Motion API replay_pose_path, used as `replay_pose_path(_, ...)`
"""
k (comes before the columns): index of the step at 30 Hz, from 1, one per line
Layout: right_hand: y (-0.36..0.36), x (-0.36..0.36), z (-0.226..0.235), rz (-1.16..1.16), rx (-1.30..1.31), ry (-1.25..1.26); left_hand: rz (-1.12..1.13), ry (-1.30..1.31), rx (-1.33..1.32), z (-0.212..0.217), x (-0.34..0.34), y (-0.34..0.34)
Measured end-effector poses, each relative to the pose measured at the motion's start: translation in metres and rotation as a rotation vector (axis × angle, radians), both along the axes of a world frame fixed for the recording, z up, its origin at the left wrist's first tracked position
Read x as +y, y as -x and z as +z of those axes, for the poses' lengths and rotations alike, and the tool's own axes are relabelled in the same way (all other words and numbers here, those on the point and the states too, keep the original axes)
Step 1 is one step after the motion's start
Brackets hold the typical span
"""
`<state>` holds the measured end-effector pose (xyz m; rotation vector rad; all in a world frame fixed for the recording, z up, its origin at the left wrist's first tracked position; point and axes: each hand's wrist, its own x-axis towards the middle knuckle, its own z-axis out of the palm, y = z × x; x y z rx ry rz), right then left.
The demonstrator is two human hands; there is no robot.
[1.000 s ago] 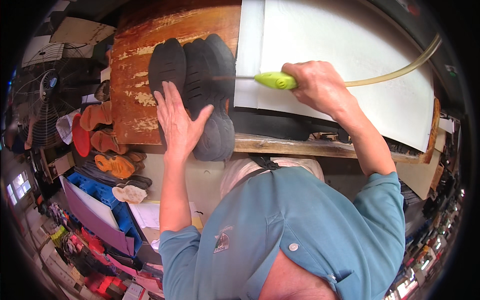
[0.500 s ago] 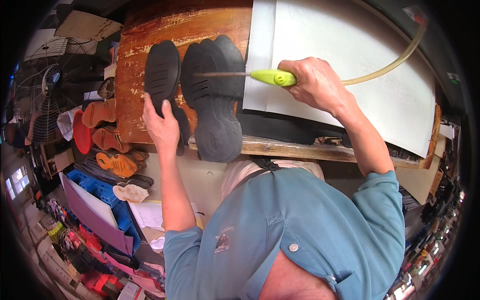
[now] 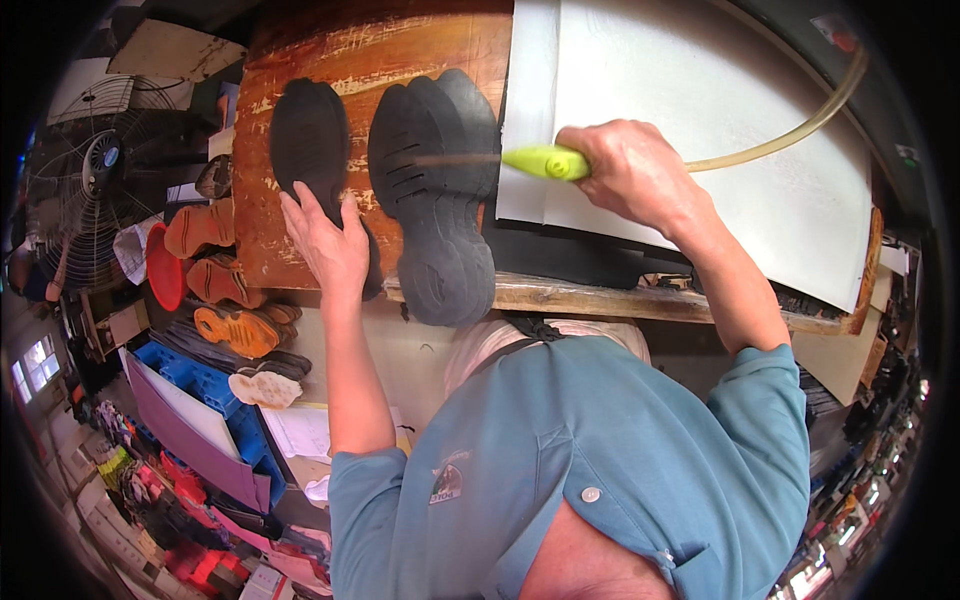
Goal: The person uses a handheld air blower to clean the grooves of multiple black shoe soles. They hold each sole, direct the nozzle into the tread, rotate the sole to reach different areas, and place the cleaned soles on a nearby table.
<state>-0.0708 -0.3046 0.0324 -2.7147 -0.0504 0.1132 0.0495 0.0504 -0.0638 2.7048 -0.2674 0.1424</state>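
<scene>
On the left of the worn wooden table, a black shoe sole [image 3: 308, 130] lies toe away from me. My left hand [image 3: 328, 240] rests on its narrow middle, fingers and thumb spread. The part under the palm is hidden. To its right, several black soles [image 3: 440, 190] lie overlapped in a fanned stack, with slits across the top one; their heels stick out past the table's near edge. My right hand [image 3: 640, 175] is closed around a lime-green air blow gun [image 3: 548, 162]. Its thin nozzle, slightly blurred, points left over the stack. A yellowish hose [image 3: 780, 143] trails from behind the hand.
White sheets [image 3: 690, 100] cover the right of the wooden table [image 3: 400, 40], with black material [image 3: 560, 255] under their near edge. Left of the table are a wire fan [image 3: 100, 150], a red round object [image 3: 165, 265], brown sole-shaped pieces [image 3: 235, 330] and a blue crate [image 3: 180, 370].
The left sole has shifted slightly left and its slits show less. My left fingers have spread wider on it. The nozzle has moved slightly right and down over the stack.
</scene>
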Motion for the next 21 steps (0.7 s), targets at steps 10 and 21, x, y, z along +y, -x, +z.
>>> replay_pose_path(10,0.029,-0.017,0.027,-0.119,0.072,-0.016,-0.109,-0.164,0.176,0.029,-0.051,0.027)
replay_pose_path(21,0.05,-0.024,0.034,-0.112,0.138,0.072,-0.239,-0.141,0.041,0.017,-0.02,0.006)
